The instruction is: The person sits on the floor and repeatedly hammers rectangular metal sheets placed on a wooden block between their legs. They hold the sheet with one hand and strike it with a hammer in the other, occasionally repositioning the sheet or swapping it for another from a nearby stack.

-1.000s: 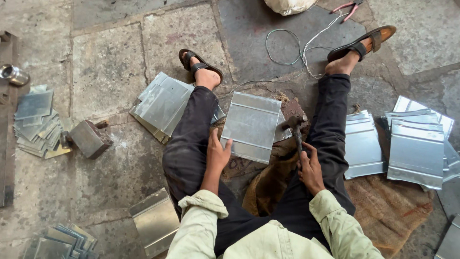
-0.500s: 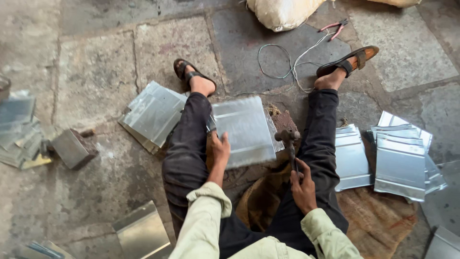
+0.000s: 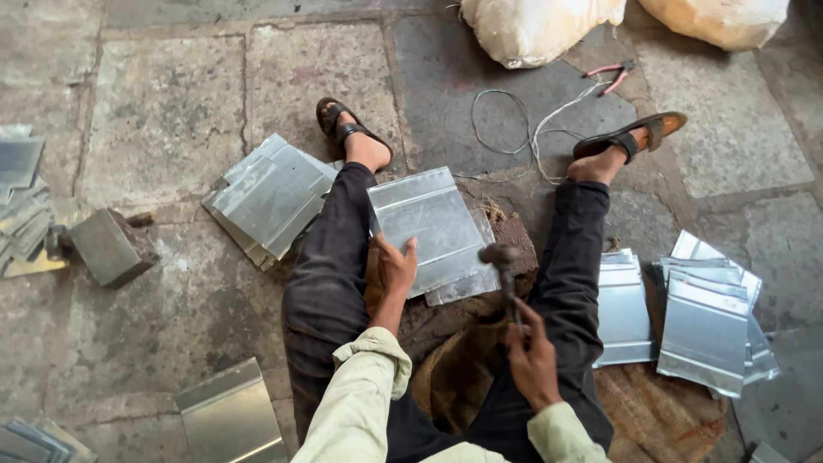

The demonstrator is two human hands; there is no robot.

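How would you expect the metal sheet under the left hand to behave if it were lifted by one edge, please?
The metal sheet looks thin and flat, so it is probably light and might flex slightly. Its folded edge should add stiffness. The shiny surface may be slippery, and the edges could be sharp against the left hand.

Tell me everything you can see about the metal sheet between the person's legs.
The metal sheet is a shiny grey rectangle, apparently thin sheet metal, with a folded strip along its far edge. It lies slightly tilted on a worn block between the legs, over another sheet showing beneath. The left hand presses its near left edge; the hammer in the right hand has its head at the near right corner.
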